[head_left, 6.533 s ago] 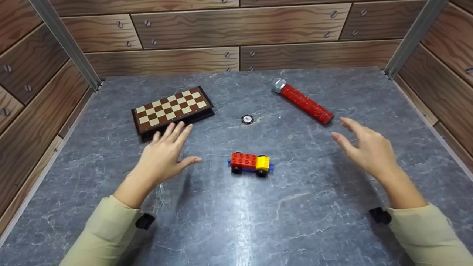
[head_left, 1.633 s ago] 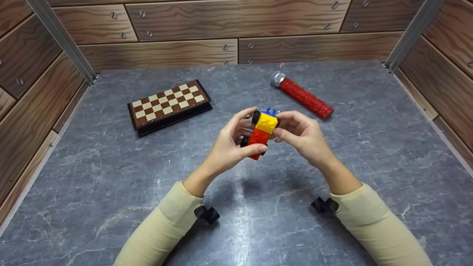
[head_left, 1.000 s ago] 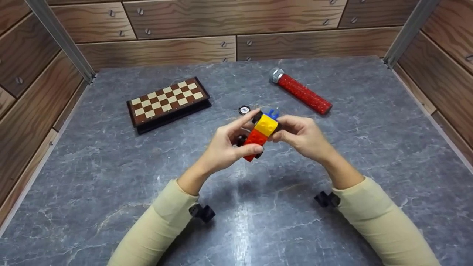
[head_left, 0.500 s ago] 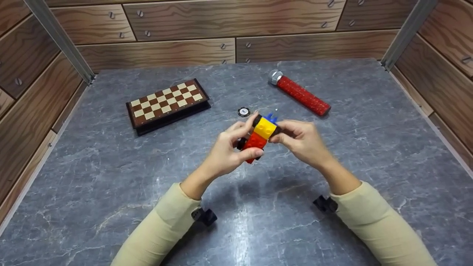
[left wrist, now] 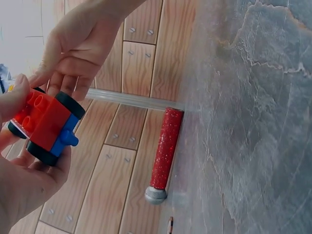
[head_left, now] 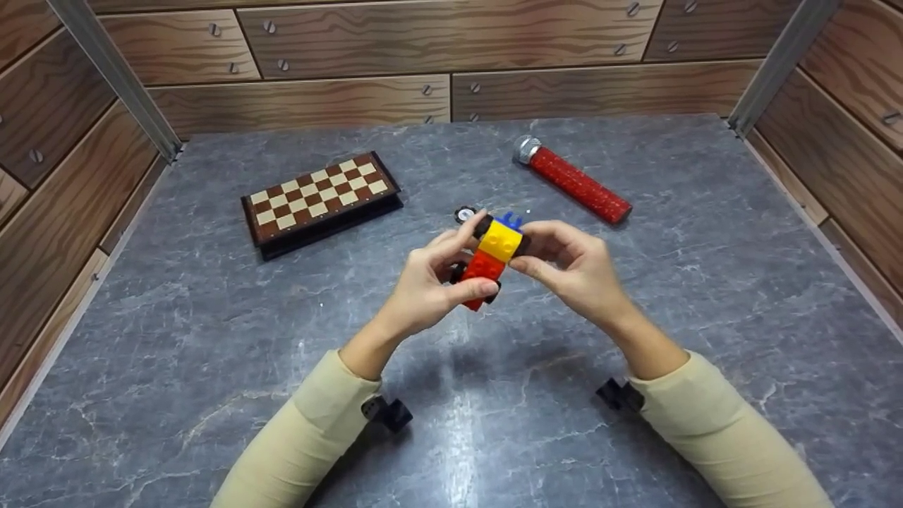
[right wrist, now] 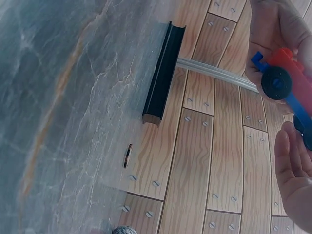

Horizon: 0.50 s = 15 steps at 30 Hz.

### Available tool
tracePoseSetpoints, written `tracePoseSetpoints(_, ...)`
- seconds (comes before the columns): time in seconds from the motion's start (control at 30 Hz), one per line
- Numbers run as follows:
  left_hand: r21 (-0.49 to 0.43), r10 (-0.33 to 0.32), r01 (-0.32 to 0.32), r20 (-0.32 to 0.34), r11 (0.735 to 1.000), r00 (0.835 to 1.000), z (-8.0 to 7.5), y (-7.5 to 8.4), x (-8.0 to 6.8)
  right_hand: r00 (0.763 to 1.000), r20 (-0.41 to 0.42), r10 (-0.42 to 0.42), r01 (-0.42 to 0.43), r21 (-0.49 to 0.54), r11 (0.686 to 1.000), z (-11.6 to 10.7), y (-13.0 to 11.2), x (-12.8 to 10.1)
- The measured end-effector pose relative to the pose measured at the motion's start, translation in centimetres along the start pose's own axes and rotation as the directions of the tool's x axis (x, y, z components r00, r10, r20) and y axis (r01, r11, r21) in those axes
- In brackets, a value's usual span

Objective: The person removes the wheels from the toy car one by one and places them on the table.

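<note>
A toy car (head_left: 494,255) built of a red brick, a yellow brick, a blue chassis and black wheels is held in the air above the middle of the grey table (head_left: 211,353). It points away from me, yellow end farthest. My left hand (head_left: 451,267) pinches its red end between thumb and fingers. My right hand (head_left: 528,247) pinches the yellow end from the right. In the left wrist view the car (left wrist: 46,124) shows its red brick and blue hitch. The right wrist view shows a black wheel (right wrist: 277,83) on the blue chassis.
A folded chessboard (head_left: 321,201) lies at the back left. A red glittery tube with a silver cap (head_left: 575,182) lies at the back right. A small round disc (head_left: 462,211) sits just behind my left fingers. Wood-pattern walls (head_left: 451,42) enclose the table.
The car lay on the table 6.5 s ago with both hands open. In the last second both hands keep their grip and the car shifts only slightly, now covering part of the disc.
</note>
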<state>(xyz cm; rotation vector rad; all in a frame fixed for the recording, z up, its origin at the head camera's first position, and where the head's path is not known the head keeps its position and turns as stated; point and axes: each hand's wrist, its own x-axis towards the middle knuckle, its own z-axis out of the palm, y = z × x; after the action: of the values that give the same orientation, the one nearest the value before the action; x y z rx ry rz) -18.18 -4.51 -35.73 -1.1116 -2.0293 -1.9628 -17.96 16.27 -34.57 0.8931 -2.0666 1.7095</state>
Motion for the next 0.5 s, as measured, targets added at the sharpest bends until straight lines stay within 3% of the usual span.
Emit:
tracePoseSetpoints(0.27,-0.013,0.007,-0.008,-0.029,1.0,1.0,0.25,-0.31,-0.04,0.999,-0.006,0.035,-0.035,-0.024,0.999,-0.03,0.06,-0.09)
tracePoseSetpoints(0.5,-0.033,-0.01,0.009,-0.031,0.999,0.999,0.34,-0.48,-0.1,0.999,-0.048,0.012,-0.013,-0.005,1.0,0.45,0.07,-0.17)
